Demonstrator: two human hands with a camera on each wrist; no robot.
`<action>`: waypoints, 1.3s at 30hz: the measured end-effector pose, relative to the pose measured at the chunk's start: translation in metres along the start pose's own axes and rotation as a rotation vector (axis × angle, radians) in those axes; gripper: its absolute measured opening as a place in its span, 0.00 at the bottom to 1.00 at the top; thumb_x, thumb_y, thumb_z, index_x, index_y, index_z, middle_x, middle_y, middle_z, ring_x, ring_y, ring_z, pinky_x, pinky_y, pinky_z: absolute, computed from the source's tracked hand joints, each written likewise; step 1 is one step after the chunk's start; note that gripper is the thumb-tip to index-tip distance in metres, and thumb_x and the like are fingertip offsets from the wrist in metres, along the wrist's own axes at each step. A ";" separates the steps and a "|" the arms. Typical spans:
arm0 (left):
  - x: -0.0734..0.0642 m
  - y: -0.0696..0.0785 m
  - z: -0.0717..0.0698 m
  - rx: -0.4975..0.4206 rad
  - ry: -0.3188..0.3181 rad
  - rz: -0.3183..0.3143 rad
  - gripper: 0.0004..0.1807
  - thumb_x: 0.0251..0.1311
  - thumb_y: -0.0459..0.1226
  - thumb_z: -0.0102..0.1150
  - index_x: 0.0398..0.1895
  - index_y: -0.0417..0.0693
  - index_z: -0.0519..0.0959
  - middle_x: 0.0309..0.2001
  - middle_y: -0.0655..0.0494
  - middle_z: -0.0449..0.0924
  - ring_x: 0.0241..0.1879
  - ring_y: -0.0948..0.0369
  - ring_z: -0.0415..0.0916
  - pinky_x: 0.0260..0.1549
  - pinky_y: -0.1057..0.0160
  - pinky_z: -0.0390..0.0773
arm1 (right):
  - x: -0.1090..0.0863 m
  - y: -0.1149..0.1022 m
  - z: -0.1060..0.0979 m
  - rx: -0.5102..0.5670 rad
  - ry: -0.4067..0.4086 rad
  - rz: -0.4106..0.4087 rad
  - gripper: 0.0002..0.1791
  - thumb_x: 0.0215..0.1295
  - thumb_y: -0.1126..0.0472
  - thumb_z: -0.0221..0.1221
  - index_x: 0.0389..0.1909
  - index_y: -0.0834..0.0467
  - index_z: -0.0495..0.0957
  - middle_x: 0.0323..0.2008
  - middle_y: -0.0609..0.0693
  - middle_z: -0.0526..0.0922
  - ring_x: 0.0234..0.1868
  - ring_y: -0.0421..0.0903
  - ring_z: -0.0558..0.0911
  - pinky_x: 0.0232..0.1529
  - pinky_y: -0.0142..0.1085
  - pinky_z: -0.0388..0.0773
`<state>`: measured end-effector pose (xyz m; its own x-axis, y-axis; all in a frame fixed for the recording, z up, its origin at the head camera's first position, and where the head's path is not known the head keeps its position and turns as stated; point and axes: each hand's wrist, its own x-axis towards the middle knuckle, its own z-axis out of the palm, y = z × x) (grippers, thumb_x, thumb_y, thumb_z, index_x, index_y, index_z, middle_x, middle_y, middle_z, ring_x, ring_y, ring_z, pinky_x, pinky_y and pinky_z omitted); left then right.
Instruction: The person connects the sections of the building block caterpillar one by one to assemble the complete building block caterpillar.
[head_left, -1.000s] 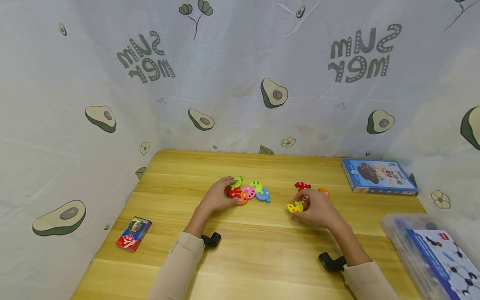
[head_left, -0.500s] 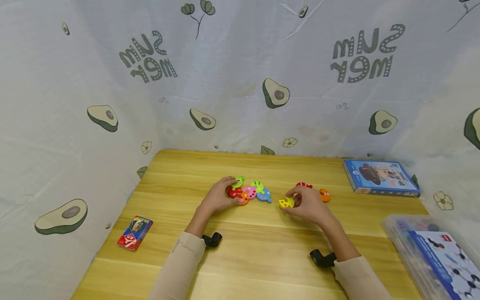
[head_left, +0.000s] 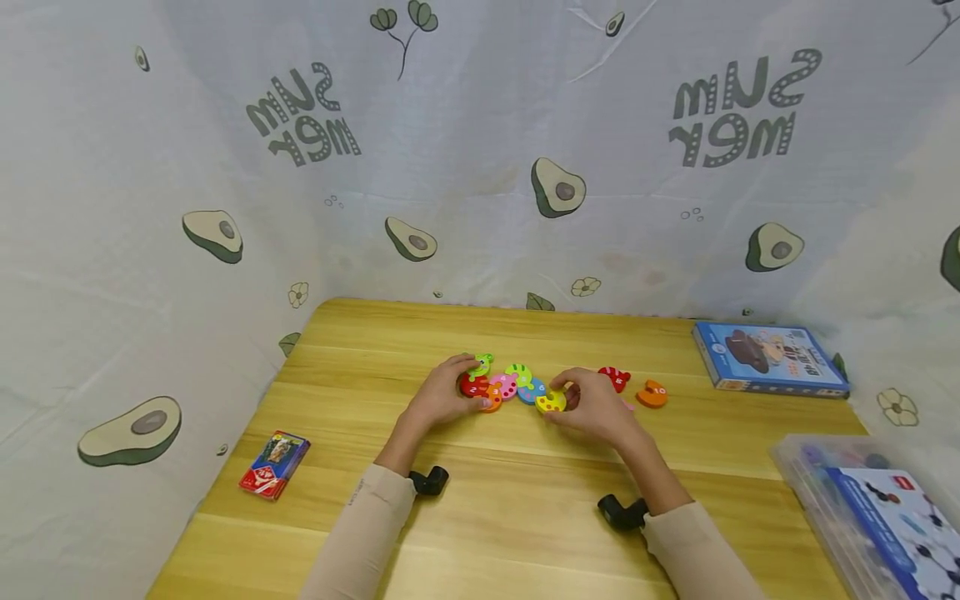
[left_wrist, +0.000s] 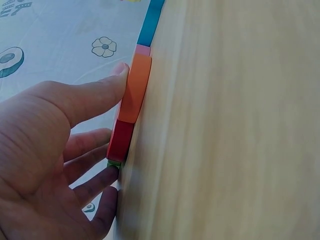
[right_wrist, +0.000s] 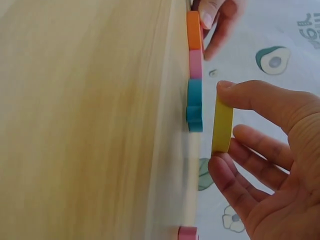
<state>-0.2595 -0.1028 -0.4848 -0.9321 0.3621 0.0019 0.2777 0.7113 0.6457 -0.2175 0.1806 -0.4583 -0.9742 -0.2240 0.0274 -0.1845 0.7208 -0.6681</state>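
In the head view, a row of joined wooden puzzle pieces lies mid-table: a green head piece [head_left: 481,364], a red piece [head_left: 472,387], an orange piece [head_left: 492,400], a pink piece [head_left: 505,385], a striped green piece [head_left: 519,374] and a blue piece [head_left: 531,390]. My left hand [head_left: 442,393] holds the row's left end, its thumb against the orange piece [left_wrist: 136,89] and fingers around the red and green end. Between thumb and fingertips, my right hand [head_left: 597,407] pinches a yellow spotted puzzle piece [right_wrist: 222,125], raised off the table beside the blue piece [right_wrist: 195,105].
Right of my right hand lie a red piece [head_left: 617,378], an orange piece [head_left: 652,394] and a partly hidden pink piece [right_wrist: 188,233]. A small red-blue box [head_left: 274,465] sits left, a blue box [head_left: 772,358] back right, a clear plastic case [head_left: 806,479] front right.
My right hand has moved left with the yellow piece, up to the blue end of the row, uncovering the red and orange pieces behind it. The left hand keeps its place on the row.
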 end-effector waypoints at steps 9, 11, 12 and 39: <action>0.002 0.004 0.003 0.015 0.002 -0.033 0.41 0.60 0.47 0.73 0.75 0.49 0.70 0.78 0.50 0.63 0.78 0.45 0.59 0.76 0.46 0.63 | 0.004 -0.001 0.007 -0.008 0.006 0.017 0.23 0.50 0.60 0.79 0.46 0.61 0.84 0.34 0.53 0.81 0.32 0.46 0.74 0.33 0.34 0.76; 0.002 0.005 0.002 0.017 0.001 -0.035 0.41 0.59 0.47 0.73 0.75 0.49 0.70 0.78 0.50 0.63 0.78 0.45 0.58 0.76 0.45 0.63 | 0.006 -0.001 0.007 -0.014 0.012 0.028 0.23 0.50 0.60 0.79 0.47 0.61 0.84 0.33 0.53 0.80 0.32 0.46 0.74 0.33 0.34 0.75; 0.002 0.005 0.002 0.017 0.001 -0.034 0.41 0.59 0.47 0.73 0.75 0.48 0.70 0.78 0.50 0.63 0.78 0.45 0.58 0.76 0.45 0.63 | 0.006 -0.001 0.007 -0.017 0.012 0.028 0.23 0.50 0.60 0.79 0.47 0.61 0.84 0.33 0.53 0.80 0.33 0.47 0.74 0.33 0.34 0.75; 0.001 0.001 0.001 0.014 -0.014 -0.031 0.41 0.61 0.51 0.72 0.76 0.50 0.69 0.78 0.51 0.63 0.78 0.46 0.58 0.75 0.45 0.64 | 0.006 0.008 -0.002 0.003 0.017 0.049 0.25 0.53 0.56 0.78 0.50 0.61 0.84 0.44 0.56 0.86 0.42 0.51 0.82 0.47 0.45 0.83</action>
<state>-0.2605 -0.1012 -0.4851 -0.9370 0.3482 -0.0285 0.2521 0.7303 0.6349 -0.2248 0.1862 -0.4619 -0.9842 -0.1770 0.0070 -0.1358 0.7290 -0.6709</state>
